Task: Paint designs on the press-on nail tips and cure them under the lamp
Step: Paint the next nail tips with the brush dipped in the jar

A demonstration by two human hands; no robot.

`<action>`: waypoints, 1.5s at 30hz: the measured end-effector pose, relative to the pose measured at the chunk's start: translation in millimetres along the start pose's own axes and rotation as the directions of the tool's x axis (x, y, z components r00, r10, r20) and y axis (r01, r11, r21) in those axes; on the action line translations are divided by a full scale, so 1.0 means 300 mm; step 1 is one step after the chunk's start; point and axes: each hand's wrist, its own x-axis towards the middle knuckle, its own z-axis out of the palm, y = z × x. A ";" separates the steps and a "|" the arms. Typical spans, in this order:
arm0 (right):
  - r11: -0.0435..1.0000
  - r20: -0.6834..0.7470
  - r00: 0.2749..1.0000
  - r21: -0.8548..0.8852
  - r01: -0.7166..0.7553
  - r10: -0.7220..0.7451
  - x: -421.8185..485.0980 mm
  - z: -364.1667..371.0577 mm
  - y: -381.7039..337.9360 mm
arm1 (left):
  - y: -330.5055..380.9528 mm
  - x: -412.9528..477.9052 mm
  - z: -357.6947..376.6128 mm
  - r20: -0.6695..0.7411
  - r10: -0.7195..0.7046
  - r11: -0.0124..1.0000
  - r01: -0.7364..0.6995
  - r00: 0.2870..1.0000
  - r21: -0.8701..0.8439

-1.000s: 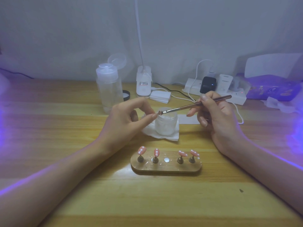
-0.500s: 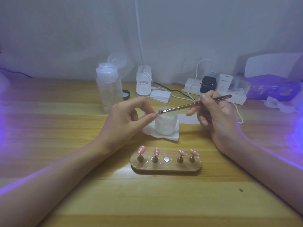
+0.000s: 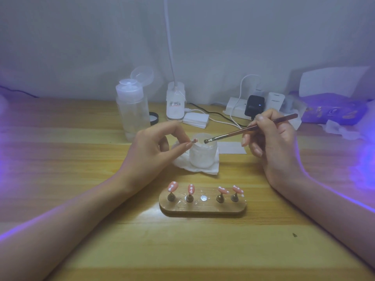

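Brush point(image 3: 249, 129), thin, reddish handle: gripped pen-fashion in the right hand point(image 3: 272, 142). Within the last second its bristle end had left the held nail tip point(image 3: 194, 140) and moved right, to the open mouth of the frosted jar point(image 3: 203, 157); whether it touched the contents could not be told. Held nail tip, small and pinkish: pinched between thumb and forefinger of the left hand point(image 3: 154, 157), just beside the jar's left rim, where it had been a second before. Jar: stood on a crumpled white tissue point(image 3: 182, 162) in the middle of the desk point(image 3: 81, 199). Wooden holder point(image 3: 203, 207), nearer the onlooker: four mounted tips point(image 3: 172, 186), pink with white dots, on small pegs, and one bare middle spot point(image 3: 203, 197), probably the held tip's place. At the back: a clear pump bottle point(image 3: 133, 110) and a power strip point(image 3: 235, 108). Violet light fell from both sides, its source out of sight. Assessment: the brush seemed to be going back to the jar for more material, so the fifth tip was likely unfinished, with its return to the holder and curing still to come.
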 end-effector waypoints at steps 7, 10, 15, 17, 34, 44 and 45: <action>0.998 -0.139 0.990 0.066 -0.011 0.020 0.017 -0.031 -0.027 | -0.001 -0.003 0.001 -0.011 0.007 1.000 -0.007 1.000 0.020; 0.995 -0.007 0.999 0.087 0.039 -0.039 0.012 -0.030 -0.025 | -0.001 -0.004 -0.001 -0.012 0.007 1.000 -0.007 1.000 0.020; 0.985 0.129 0.978 -0.043 0.168 -0.161 -0.007 -0.026 -0.022 | 0.004 -0.003 0.002 -0.004 0.006 1.000 -0.006 1.000 0.027; 0.975 0.131 0.970 -0.061 0.215 -0.206 -0.008 -0.027 -0.028 | 0.006 -0.001 0.002 -0.003 0.008 1.000 -0.008 1.000 0.021; 0.981 0.036 0.992 0.149 -0.128 0.124 -0.021 0.008 -0.017 | -0.006 -0.003 0.002 0.002 -0.007 1.000 0.007 1.000 0.010; 0.975 0.059 0.980 0.106 -0.194 0.189 -0.019 0.017 -0.019 | -0.005 0.002 0.003 0.008 -0.013 0.999 0.013 1.000 -0.052; 0.977 0.073 0.980 0.092 -0.190 0.184 -0.020 0.019 -0.018 | -0.004 0.002 0.003 0.007 -0.010 0.998 0.010 1.000 -0.055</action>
